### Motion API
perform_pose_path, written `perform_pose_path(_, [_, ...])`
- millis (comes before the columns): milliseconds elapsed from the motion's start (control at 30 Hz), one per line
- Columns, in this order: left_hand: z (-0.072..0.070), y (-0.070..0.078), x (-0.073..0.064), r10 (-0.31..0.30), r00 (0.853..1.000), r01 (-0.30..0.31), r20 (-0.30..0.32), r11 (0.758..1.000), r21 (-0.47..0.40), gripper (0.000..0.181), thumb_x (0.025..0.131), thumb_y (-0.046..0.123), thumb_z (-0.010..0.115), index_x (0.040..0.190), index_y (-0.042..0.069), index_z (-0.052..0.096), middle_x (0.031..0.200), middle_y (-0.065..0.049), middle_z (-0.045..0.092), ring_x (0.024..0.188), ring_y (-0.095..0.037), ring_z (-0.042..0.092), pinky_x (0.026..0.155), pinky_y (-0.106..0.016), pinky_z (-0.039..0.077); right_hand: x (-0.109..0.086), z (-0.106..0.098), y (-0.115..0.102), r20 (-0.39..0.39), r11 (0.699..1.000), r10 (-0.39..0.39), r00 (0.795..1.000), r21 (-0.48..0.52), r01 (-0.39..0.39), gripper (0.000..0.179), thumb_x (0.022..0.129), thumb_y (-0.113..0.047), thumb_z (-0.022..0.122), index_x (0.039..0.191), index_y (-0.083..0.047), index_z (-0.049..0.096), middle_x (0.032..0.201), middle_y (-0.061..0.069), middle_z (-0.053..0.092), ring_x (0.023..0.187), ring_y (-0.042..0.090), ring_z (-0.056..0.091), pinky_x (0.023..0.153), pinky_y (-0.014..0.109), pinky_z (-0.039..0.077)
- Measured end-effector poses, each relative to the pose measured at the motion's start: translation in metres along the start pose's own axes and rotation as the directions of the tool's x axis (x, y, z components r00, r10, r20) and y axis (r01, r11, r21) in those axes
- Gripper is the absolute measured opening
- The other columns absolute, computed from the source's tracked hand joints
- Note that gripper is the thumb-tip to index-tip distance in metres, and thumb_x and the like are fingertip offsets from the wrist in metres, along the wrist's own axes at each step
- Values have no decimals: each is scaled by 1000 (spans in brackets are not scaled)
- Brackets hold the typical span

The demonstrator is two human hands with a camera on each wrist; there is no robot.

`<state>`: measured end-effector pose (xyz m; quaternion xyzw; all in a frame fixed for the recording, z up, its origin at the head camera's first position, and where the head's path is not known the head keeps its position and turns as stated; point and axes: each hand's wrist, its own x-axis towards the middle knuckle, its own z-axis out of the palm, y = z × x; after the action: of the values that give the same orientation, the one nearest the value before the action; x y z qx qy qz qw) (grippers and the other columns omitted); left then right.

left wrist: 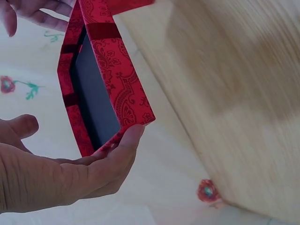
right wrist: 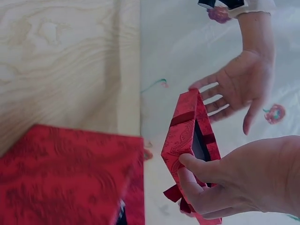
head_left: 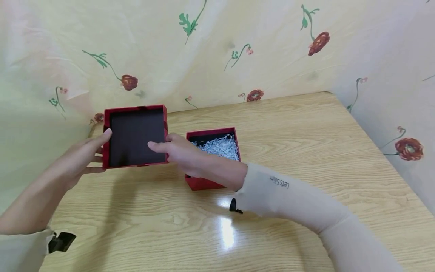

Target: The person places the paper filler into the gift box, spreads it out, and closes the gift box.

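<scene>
A red patterned box lid (head_left: 137,138) is held up above the table, its black inside turned toward me. My right hand (head_left: 183,152) grips its right edge, thumb over the inner face. At the left edge is my left hand (head_left: 74,160); in the right wrist view its fingers look straight, tips against the lid, thumb spread away. Dark red ribbon (left wrist: 104,31) bands cross the lid's sides, and a ribbon bow (right wrist: 173,193) hangs by my right fingers. Partly hidden under my right forearm, the red box (head_left: 204,184) stands on the table, holding white shredded paper (head_left: 224,147).
The wooden table (head_left: 289,132) runs back to a wall covering (head_left: 210,49) printed with flowers. Both sleeves are pale, and black straps (head_left: 61,241) show at the wrists. Light glares off the tabletop in front of the box.
</scene>
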<state>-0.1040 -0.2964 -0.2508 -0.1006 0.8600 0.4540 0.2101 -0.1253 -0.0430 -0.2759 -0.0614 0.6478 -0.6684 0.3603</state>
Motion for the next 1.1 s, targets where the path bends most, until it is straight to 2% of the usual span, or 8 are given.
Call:
perform_pose_path(167, [12, 13, -3, 60, 998, -60, 12, 998, -30, 89, 96, 62, 31, 154, 2, 0, 149, -30, 14, 128, -48, 31, 83, -29, 53, -15, -20, -5, -14, 1000, -10, 1000, 0, 10, 78, 95, -36, 59, 154, -10, 14, 156, 3, 22, 138, 35, 33, 115, 46, 23])
perform_pose_path(333, [30, 25, -6, 112, 994, -110, 18, 991, -78, 87, 97, 59, 34, 153, -1, 4, 148, -27, 19, 127, -45, 34, 84, -28, 53, -29, -43, -3, -5, 998, -62, 998, 5, 62, 69, 97, -31, 57, 150, -5, 20, 151, 6, 27, 136, 34, 33, 115, 44, 25])
perform_pose_path(400, [38, 30, -7, 126, 992, -123, 23, 988, -93, 87, 97, 59, 35, 152, -3, 7, 146, -27, 23, 126, -43, 36, 89, -31, 52, -35, -52, -2, -4, 996, -86, 996, 1, 86, 66, 98, -29, 56, 149, -4, 22, 149, 7, 29, 135, 33, 33, 114, 44, 26])
perform_pose_path(600, [63, 51, -7, 165, 986, -158, 38, 979, -132, 87, 96, 60, 39, 151, -2, 15, 143, -22, 31, 126, -37, 37, 103, -47, 42, -58, -80, 0, -27, 998, -63, 998, -33, 62, 70, 98, -32, 54, 152, -8, 16, 155, 6, 20, 138, 37, 29, 117, 51, 13])
perform_pose_path(667, [72, 58, -6, 175, 984, -168, 40, 976, -137, 87, 95, 61, 41, 151, -1, 17, 145, -20, 31, 127, -37, 36, 104, -49, 41, -65, -90, 1, -29, 997, -63, 998, -34, 62, 69, 98, -32, 53, 151, -8, 16, 155, 6, 18, 137, 39, 28, 117, 54, 9])
perform_pose_path(867, [95, 72, -1, 194, 979, -183, 67, 972, -145, 85, 94, 60, 44, 150, 0, 19, 149, -17, 30, 128, -38, 37, 104, -49, 41, -81, -118, 8, -23, 990, -139, 990, -11, 138, 58, 101, -25, 47, 147, -2, 23, 150, 12, 24, 137, 38, 26, 117, 51, 15])
perform_pose_path(1100, [108, 80, 1, 226, 971, -210, 79, 963, -171, 81, 94, 58, 47, 148, 2, 24, 143, -14, 35, 127, -36, 37, 104, -48, 41, -90, -136, 9, -21, 980, -201, 979, -9, 201, 49, 102, -23, 44, 141, 4, 31, 144, 18, 33, 131, 39, 29, 114, 50, 21])
